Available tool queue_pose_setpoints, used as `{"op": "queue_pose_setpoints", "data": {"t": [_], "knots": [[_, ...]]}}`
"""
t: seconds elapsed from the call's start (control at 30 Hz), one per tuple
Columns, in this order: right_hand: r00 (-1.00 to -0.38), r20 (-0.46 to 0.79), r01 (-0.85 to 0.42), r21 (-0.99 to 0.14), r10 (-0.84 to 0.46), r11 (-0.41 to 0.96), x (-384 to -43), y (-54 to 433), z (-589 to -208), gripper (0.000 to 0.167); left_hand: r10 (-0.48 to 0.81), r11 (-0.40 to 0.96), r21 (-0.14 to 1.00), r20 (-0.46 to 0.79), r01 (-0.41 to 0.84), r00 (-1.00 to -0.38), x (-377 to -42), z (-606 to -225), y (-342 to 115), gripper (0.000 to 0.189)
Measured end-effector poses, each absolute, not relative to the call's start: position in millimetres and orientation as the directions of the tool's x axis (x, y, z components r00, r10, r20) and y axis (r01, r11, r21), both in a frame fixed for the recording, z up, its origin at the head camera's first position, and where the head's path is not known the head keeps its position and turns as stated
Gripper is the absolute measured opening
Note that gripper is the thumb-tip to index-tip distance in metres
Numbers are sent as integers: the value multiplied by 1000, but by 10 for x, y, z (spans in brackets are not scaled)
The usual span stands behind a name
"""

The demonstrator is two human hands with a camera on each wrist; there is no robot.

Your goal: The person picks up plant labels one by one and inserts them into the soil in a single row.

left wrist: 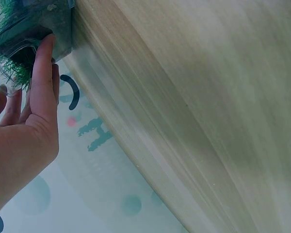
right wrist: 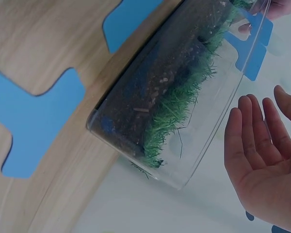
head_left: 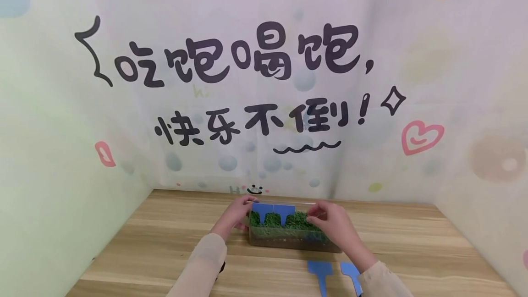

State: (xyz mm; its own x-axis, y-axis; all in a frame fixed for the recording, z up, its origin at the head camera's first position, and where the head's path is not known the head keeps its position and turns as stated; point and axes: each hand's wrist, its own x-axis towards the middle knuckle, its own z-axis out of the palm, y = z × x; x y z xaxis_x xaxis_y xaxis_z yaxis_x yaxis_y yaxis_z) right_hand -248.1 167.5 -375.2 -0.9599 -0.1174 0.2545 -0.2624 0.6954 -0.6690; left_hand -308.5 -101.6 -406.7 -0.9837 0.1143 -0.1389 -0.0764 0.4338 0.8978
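A clear plastic box (head_left: 290, 244), filled with dark soil and green grass (head_left: 299, 218), stands toward the back of the wooden table. Two blue T-shaped plant labels (head_left: 273, 209) stand upright side by side in its left half. My left hand (head_left: 240, 210) grips the box's left end, one finger along the end wall in the left wrist view. Over the right part of the box is my right hand (head_left: 333, 221), fingers loosely bent. In the right wrist view its fingers (right wrist: 254, 138) hold nothing and sit just outside the rim.
Two more blue plant labels lie on the table (head_left: 392, 228) in front of the box: one label (head_left: 321, 268) by its front right, another label (head_left: 350, 272) partly under the right sleeve. A printed cloth backdrop (head_left: 255, 168) rises right behind the table.
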Motion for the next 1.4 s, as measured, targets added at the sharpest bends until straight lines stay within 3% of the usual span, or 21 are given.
{"op": "queue_pose_setpoints", "data": {"t": [0.8,1.4], "knots": [[-960,194,-280,-638,-202,718,-2218,1848,-3748,7,112,414,908,-125,-68,-986,-3065,-4056,-1009,34],[-963,83,-249,-643,-257,725,-2112,1969,-3838,7,122,451,889,-145,-75,-982,-3069,-4057,-1016,35]]}}
